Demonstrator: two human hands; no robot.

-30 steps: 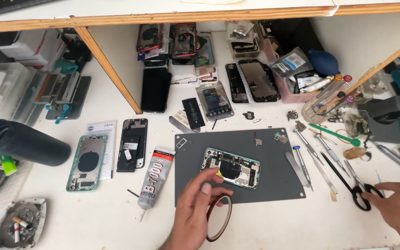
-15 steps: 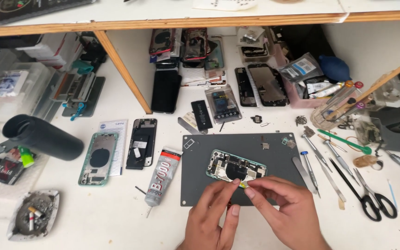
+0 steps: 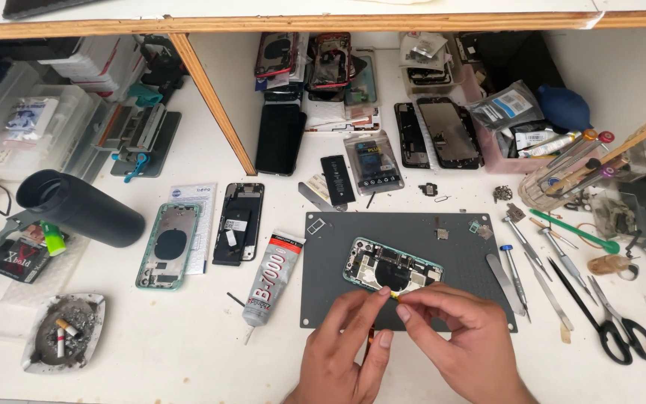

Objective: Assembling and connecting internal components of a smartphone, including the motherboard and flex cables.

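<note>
An opened phone housing (image 3: pixel 392 266) with a teal frame and bare circuitry lies on a dark grey work mat (image 3: pixel 338 247). My left hand (image 3: pixel 345 352) and my right hand (image 3: pixel 457 346) meet just below the housing. Their fingertips pinch a small yellow strip of tape (image 3: pixel 395 295) at the housing's near edge. A roll of amber tape sits mostly hidden under my left hand, with only a sliver showing between the hands.
A glue tube (image 3: pixel 267 278), a teal phone back (image 3: pixel 169 245) and a black phone part (image 3: pixel 238 222) lie left of the mat. Tweezers, screwdrivers and scissors (image 3: pixel 614 322) lie right. A black cylinder (image 3: pixel 78 208) and an ashtray (image 3: pixel 63 331) sit far left. Phone parts fill the shelf behind.
My right hand came in from the far right to join the left below the housing. Both hands now pinch the yellow strip; the tape roll has gone under my left hand.
</note>
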